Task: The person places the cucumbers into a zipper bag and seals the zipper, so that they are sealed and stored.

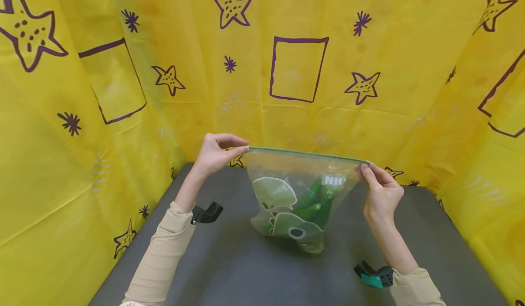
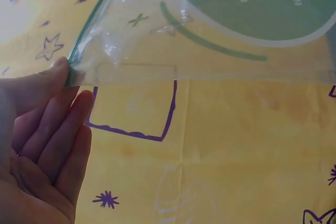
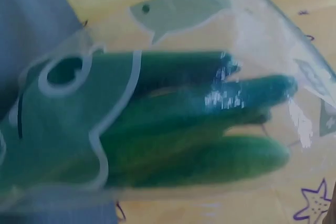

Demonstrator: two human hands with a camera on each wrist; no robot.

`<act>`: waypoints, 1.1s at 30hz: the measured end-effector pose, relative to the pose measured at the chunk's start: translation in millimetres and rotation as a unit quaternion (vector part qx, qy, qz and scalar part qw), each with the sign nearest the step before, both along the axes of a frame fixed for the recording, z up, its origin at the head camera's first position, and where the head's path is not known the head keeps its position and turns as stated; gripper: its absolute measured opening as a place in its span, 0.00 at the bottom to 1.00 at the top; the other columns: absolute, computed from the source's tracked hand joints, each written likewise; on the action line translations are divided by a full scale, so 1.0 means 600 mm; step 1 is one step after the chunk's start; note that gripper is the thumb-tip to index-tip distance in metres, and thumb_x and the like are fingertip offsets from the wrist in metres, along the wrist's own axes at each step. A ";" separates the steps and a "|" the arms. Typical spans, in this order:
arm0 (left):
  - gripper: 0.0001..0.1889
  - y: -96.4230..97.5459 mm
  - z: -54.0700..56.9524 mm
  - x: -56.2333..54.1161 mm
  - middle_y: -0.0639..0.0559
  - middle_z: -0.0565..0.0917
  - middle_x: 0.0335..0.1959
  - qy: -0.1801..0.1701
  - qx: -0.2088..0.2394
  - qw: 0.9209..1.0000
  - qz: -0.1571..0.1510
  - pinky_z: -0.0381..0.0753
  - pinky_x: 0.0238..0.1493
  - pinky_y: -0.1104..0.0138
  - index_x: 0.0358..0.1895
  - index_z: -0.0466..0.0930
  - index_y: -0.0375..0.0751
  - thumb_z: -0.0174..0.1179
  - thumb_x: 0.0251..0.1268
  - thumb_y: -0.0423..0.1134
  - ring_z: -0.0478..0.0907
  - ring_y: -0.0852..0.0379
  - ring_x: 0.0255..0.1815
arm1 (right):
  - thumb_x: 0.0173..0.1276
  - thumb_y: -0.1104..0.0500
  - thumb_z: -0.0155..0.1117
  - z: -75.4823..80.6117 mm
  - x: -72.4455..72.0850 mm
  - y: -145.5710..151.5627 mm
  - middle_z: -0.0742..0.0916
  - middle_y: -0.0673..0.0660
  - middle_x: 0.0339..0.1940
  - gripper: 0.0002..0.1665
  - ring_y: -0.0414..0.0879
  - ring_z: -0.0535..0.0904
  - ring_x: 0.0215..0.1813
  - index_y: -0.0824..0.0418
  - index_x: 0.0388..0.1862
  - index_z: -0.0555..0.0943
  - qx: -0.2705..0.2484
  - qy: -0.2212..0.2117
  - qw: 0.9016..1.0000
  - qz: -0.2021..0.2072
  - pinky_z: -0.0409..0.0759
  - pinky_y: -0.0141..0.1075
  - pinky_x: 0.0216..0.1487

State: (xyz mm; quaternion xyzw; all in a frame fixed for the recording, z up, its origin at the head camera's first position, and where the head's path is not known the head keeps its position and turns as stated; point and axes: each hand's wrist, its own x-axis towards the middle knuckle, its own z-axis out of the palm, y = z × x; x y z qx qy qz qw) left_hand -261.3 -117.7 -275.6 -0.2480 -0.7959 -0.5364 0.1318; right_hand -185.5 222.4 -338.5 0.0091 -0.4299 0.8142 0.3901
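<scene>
A see-through zip-top bag (image 1: pixel 266 162) with a printed green cartoon animal hangs upright in the head view, its green zip edge stretched along the top. My left hand (image 1: pixel 215 153) pinches the left top corner between thumb and fingertips. At the right top corner, my right hand (image 1: pixel 381 194) grips the edge, thumb toward me. Several cucumbers (image 3: pixel 199 158) lie inside, seen through the plastic in the right wrist view and partly hidden by the print. In the left wrist view, thumb and index finger hold the zip corner while the other fingers curl loosely below.
A grey tabletop (image 1: pixel 229 260) spreads beneath the bag, whose bottom is close over it. Yellow cloth (image 1: pixel 246 114) printed with purple stars and frames surrounds the table at the back and both sides. Black wrist mounts (image 1: pixel 207 212) are strapped to both forearms.
</scene>
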 end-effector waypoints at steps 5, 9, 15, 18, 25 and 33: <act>0.11 -0.001 0.001 0.021 0.63 0.87 0.28 0.007 0.054 0.999 -0.008 0.78 0.24 0.74 0.36 0.86 0.32 0.71 0.51 0.35 0.83 0.65 0.30 | 0.53 0.77 0.67 0.010 0.019 0.000 0.89 0.61 0.24 0.09 0.49 0.87 0.26 0.80 0.35 0.83 -0.020 0.056 0.998 0.027 0.85 0.35 0.35; 0.08 -0.004 0.013 0.051 0.66 0.87 0.27 0.002 0.098 0.995 -0.032 0.79 0.26 0.73 0.36 0.87 0.35 0.70 0.51 0.33 0.83 0.63 0.29 | 0.55 0.83 0.59 0.026 0.048 -0.001 0.88 0.65 0.26 0.07 0.52 0.86 0.26 0.82 0.33 0.82 -0.044 0.129 0.989 0.063 0.86 0.37 0.33; 0.11 -0.006 0.031 0.091 0.60 0.88 0.27 -0.010 0.168 0.981 -0.096 0.81 0.30 0.72 0.29 0.88 0.51 0.69 0.50 0.27 0.83 0.61 0.27 | 0.55 0.88 0.50 0.057 0.089 0.004 0.87 0.70 0.25 0.11 0.56 0.85 0.23 0.85 0.31 0.80 -0.097 0.194 0.971 0.104 0.85 0.39 0.28; 0.12 -0.004 0.028 0.091 0.61 0.88 0.26 -0.019 0.170 0.980 -0.102 0.80 0.30 0.73 0.29 0.88 0.52 0.68 0.51 0.27 0.83 0.62 0.28 | 0.56 0.87 0.52 0.066 0.098 0.006 0.86 0.70 0.22 0.10 0.55 0.84 0.20 0.84 0.30 0.81 -0.141 0.145 0.974 0.105 0.85 0.37 0.25; 0.07 0.014 -0.032 0.029 0.63 0.87 0.28 -0.081 0.112 0.990 -0.040 0.80 0.33 0.74 0.36 0.87 0.36 0.70 0.52 0.33 0.82 0.64 0.30 | 0.56 0.80 0.61 0.025 0.065 0.020 0.87 0.60 0.21 0.07 0.46 0.84 0.21 0.74 0.27 0.85 -0.062 -0.040 0.995 0.070 0.83 0.30 0.25; 0.10 0.068 -0.104 -0.051 0.43 0.88 0.35 -0.047 -0.009 0.995 0.082 0.80 0.32 0.71 0.38 0.87 0.36 0.68 0.56 0.38 0.84 0.56 0.33 | 0.59 0.62 0.70 -0.085 -0.029 0.069 0.89 0.44 0.25 0.10 0.35 0.85 0.28 0.67 0.38 0.85 0.230 -0.156 0.960 0.039 0.83 0.25 0.33</act>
